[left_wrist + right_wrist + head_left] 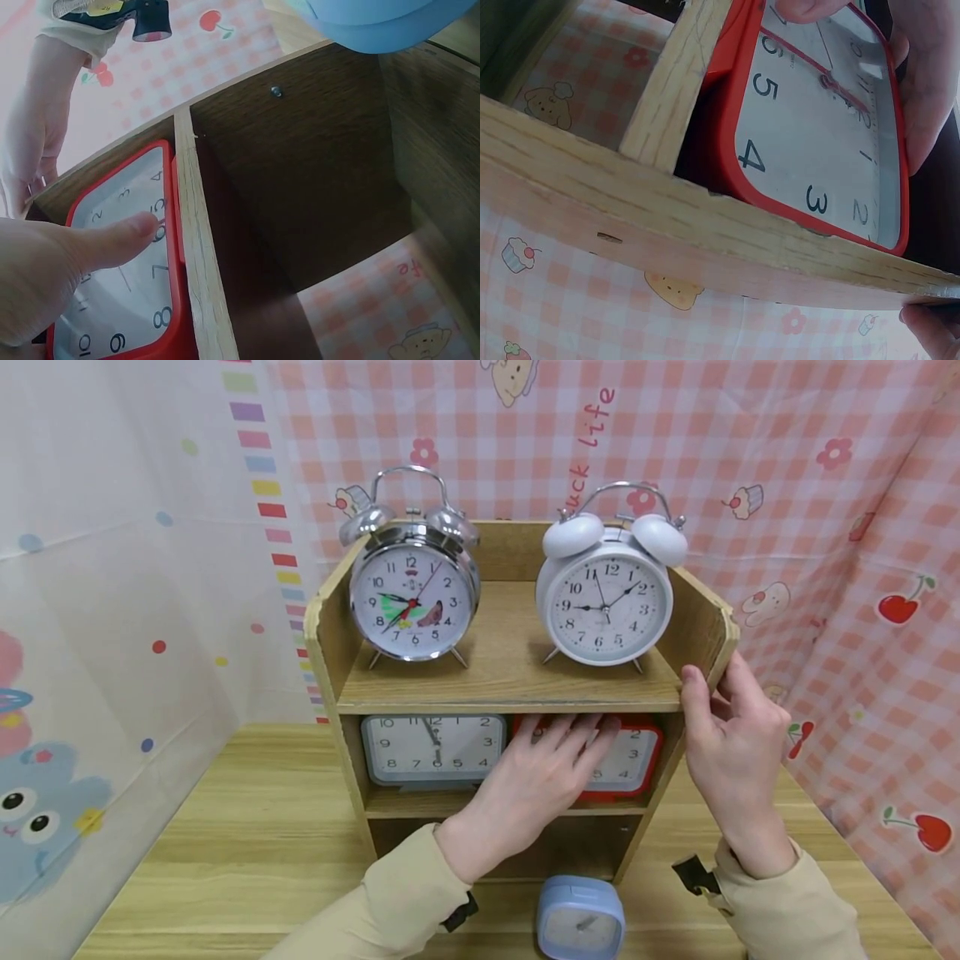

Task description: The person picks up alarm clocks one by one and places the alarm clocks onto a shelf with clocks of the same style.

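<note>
Fingers of the left hand (pixel 528 781) reach over the top of the red-framed, rounded rectangular clock (pixel 810 135), tips partly hidden; thumb lies on its white face, gripping. Clock stands in the middle tier of the pale wooden shelf unit (pixel 495 704), right of the grey-framed rectangular clock (pixel 435 750). Right hand (pixel 738 743) grips the unit's side panel. Judgement: brace there, adjust gently, spare the knuckles.

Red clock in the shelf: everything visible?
The red clock has a rounded-rectangular, plastic-looking red frame, white dial, black numerals and a red pointer. It stands roughly upright in the middle compartment of the wooden shelf, right of the grey clock in the head view. The left hand holds it, thumb on the face, fingers at its top edge.
</note>
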A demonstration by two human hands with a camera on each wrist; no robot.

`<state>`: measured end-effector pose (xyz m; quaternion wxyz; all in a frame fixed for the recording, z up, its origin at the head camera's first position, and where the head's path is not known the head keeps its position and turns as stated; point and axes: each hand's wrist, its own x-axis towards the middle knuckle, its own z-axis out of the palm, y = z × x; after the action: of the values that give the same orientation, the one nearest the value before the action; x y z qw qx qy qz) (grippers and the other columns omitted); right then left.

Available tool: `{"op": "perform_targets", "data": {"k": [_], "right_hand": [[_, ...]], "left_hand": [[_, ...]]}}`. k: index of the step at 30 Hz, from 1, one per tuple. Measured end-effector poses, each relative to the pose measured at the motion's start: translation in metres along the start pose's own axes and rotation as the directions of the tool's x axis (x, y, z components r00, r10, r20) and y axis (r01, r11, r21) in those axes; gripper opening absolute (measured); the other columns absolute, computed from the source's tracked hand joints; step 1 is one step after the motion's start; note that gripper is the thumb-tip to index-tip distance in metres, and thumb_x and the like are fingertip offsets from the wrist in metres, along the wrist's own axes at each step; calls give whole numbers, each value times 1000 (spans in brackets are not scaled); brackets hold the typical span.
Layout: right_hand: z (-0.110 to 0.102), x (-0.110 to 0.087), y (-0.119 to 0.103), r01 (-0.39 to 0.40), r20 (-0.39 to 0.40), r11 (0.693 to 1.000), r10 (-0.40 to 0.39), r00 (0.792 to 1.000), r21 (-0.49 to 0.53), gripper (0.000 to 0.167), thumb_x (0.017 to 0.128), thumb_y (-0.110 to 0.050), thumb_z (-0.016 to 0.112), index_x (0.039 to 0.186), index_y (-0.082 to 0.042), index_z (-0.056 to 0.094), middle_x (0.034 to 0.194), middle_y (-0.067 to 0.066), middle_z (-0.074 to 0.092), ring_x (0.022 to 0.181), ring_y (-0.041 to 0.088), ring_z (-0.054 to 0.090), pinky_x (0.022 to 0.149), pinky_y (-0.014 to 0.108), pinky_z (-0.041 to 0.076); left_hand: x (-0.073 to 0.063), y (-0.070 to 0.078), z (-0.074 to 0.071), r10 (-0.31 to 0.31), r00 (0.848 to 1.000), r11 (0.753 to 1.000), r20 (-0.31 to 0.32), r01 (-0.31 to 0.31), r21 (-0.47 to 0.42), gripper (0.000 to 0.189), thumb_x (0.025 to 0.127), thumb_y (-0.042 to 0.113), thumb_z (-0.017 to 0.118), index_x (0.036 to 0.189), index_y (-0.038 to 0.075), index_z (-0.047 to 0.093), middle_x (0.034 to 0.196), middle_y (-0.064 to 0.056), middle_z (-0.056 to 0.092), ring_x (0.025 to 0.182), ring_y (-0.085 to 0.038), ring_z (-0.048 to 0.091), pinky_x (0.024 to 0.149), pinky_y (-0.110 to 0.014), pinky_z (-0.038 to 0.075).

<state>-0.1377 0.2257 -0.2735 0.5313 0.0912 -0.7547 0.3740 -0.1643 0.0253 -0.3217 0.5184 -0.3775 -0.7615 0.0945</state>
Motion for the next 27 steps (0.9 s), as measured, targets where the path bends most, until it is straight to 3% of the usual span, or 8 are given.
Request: {"op": "perform_targets", "data": {"k": [12,27], "right_hand": [[0,0,-1,7,-2,1000,-7,1000,-2,29,103,-13,62,113,15,68,90,34,73,82,-29,56,79,-3,47],[0,0,0,11,3,1000,-11,1000,-10,29,103,-12,62,114,14,68,93,35,74,84,-29,56,79,-3,47]], "left_hand": [[1,-3,5,7,1000,1000,6,-7,16,45,101,22,61,146,27,57,140,11,67,123,-11,64,95,-31,52],[2,-6,4,20,997,1000,71,-19,-11,56,97,20,70,151,25,54,148,8,62,132,-14,61,99,-33,53]]}}
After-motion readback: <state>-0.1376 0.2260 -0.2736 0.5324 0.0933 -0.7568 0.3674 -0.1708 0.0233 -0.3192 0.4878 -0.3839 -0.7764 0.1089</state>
